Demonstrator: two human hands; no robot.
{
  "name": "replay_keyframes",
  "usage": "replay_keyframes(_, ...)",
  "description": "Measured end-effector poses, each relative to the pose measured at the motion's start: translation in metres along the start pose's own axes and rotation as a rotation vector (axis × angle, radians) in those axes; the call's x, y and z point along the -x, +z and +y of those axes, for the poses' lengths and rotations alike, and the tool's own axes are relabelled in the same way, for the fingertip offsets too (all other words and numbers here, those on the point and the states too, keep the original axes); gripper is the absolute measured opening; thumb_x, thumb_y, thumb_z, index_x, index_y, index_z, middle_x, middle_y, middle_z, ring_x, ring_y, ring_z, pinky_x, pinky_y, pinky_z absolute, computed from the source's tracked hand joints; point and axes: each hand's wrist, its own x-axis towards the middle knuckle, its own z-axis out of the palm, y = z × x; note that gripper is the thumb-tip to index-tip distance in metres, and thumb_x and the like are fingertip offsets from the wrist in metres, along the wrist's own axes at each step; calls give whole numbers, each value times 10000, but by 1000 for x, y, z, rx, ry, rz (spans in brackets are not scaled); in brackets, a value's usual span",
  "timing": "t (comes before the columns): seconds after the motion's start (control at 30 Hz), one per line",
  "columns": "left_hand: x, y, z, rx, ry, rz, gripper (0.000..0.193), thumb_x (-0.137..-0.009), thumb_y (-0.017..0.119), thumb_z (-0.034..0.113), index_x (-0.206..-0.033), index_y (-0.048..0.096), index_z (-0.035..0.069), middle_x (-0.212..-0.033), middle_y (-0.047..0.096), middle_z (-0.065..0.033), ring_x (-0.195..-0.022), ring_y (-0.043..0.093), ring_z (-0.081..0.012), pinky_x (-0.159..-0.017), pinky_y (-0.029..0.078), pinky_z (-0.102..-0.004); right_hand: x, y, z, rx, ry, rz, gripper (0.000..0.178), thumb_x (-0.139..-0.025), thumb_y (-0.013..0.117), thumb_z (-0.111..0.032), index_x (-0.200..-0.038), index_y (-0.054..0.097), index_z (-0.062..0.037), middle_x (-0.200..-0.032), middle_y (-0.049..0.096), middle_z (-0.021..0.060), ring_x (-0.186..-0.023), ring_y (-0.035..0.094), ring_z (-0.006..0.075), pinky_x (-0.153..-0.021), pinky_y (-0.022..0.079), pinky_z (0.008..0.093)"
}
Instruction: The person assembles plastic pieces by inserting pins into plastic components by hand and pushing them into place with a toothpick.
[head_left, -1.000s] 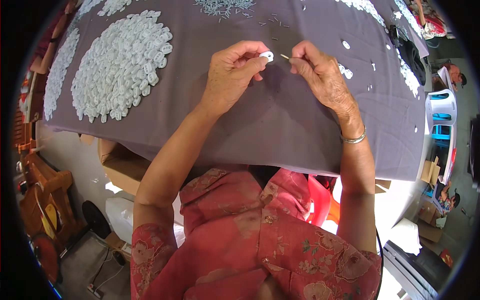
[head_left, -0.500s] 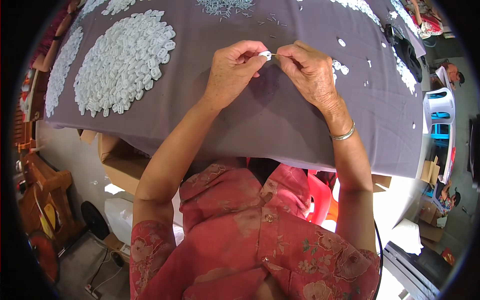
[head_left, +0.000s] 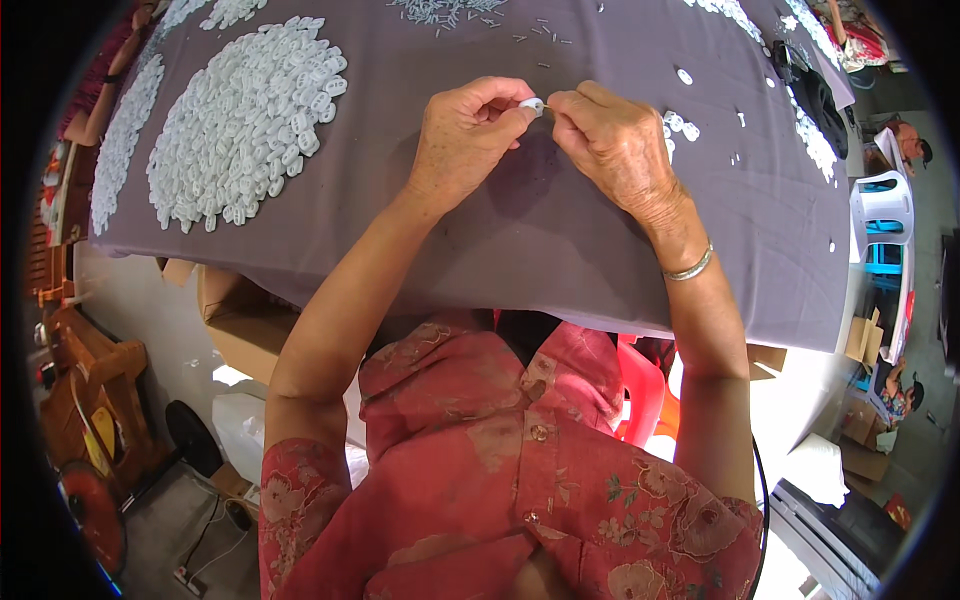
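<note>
Over the table my left hand (head_left: 462, 145) is closed, pinching a small white oval plastic piece (head_left: 533, 104) between thumb and forefinger. My right hand (head_left: 622, 148), with a bracelet on its wrist, is closed just beside it. Its thumb and forefinger pinch a thin metal rod (head_left: 547, 107), whose tip meets the white piece; most of the rod is hidden by the fingers. A large heap of similar white pieces (head_left: 245, 130) lies left of my hands. Past my hands lie many small grey pins (head_left: 445, 12).
A grey-brown cloth (head_left: 400, 265) covers the table. A few loose white pieces (head_left: 682, 125) lie right of my right hand, and more lie along the far right edge. Another person's arm (head_left: 95, 118) rests at the left edge. An open cardboard box (head_left: 240, 325) stands below the table.
Less of the thin rod shows between my hands, as its holding fingers have come slightly nearer the white piece. My left hand keeps its pinch.
</note>
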Motion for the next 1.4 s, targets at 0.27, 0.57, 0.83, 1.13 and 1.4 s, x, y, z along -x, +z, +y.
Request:
replay_keyframes(0.27, -1, 2, -8, -112, 120, 18, 101, -808, 632, 30, -903, 650, 2, -785, 635, -28, -664, 570, -72, -599, 483, -217, -4, -5, -8, 109, -46, -59, 168, -713, 657, -36, -871, 608, -69, -733, 504, 57, -626, 578, 241, -536, 492, 344)
replay_keyframes(0.57, -3, 0, -10, -176, 93, 0, 129, -794, 615, 22, -915, 646, -10, -805, 644, -48, -676, 587, -95, -649, 489, -232, -9, -2, -3, 120, -57, -114, 113, -729, 635, -29, -827, 597, -73, -727, 510, 66, -608, 567, 269, -518, 475, 364)
replay_keyframes(0.83, -2, 0, -11, -217, 135, -16, 140, -796, 609, 14, -930, 643, -10, -845, 646, -53, -695, 603, -117, -664, 496, -245, -11, -4, 0, 92, -90, -97, 63, -749, 607, -31, -793, 602, -74, -684, 515, 61, -566, 548, 273, -487, 453, 363)
replay_keyframes(1.13, -4, 0, -12, -293, 147, -24, 133, -805, 604, 32, -927, 650, 8, -834, 642, -51, -695, 608, -136, -669, 494, -256, -16, -11, -4, 24, -59, -136, 61, -771, 586, -40, -815, 609, -75, -684, 522, 63, -568, 533, 276, -486, 434, 364)
replay_keyframes(1.4, -5, 1, -13, -307, 163, 5, 134, -805, 616, 30, -931, 659, 13, -842, 654, -50, -695, 608, -121, -646, 506, -250, -7, 1, 4, -64, 31, -93, 89, -772, 589, -40, -854, 621, -54, -699, 549, 81, -592, 545, 288, -541, 454, 361)
